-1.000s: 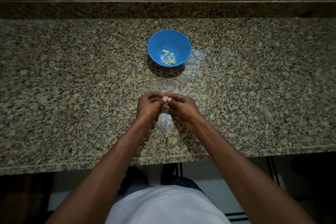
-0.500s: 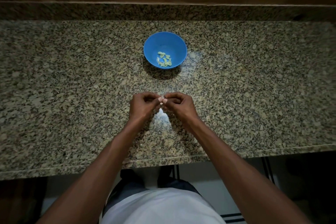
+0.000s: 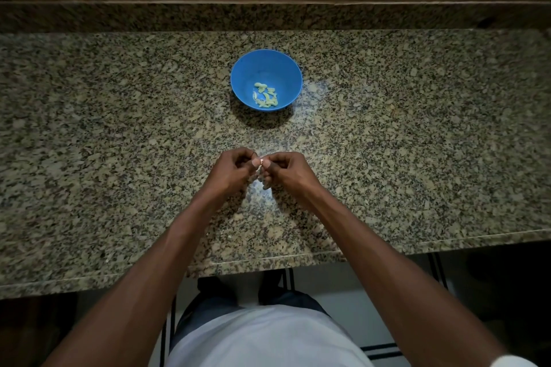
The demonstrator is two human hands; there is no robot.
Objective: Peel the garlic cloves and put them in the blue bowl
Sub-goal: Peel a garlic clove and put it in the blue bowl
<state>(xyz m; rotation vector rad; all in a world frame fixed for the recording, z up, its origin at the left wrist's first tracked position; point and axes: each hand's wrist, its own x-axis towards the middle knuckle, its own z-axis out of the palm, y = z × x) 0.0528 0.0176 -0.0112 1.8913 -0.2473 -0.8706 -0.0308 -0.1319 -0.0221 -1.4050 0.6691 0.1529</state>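
Above the speckled granite surface [image 3: 119, 158], left hand [image 3: 235, 170] and right hand [image 3: 287, 170] pinch one small pale garlic clove [image 3: 261, 161] between curled fingers (light, likely slippery; best gripped at its ends), with the round blue plastic bowl [image 3: 293, 80] nearby.

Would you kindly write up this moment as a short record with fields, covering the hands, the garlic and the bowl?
surface: granite countertop
left hand: fingers curled, pinching the garlic clove
right hand: fingers curled, pinching the same clove from the other side
clove position: held above the countertop, nearer the person than the bowl
blue bowl: upright, beyond the hands
bowl contents: several pale peeled cloves at the bottom
clove skin: too small to tell
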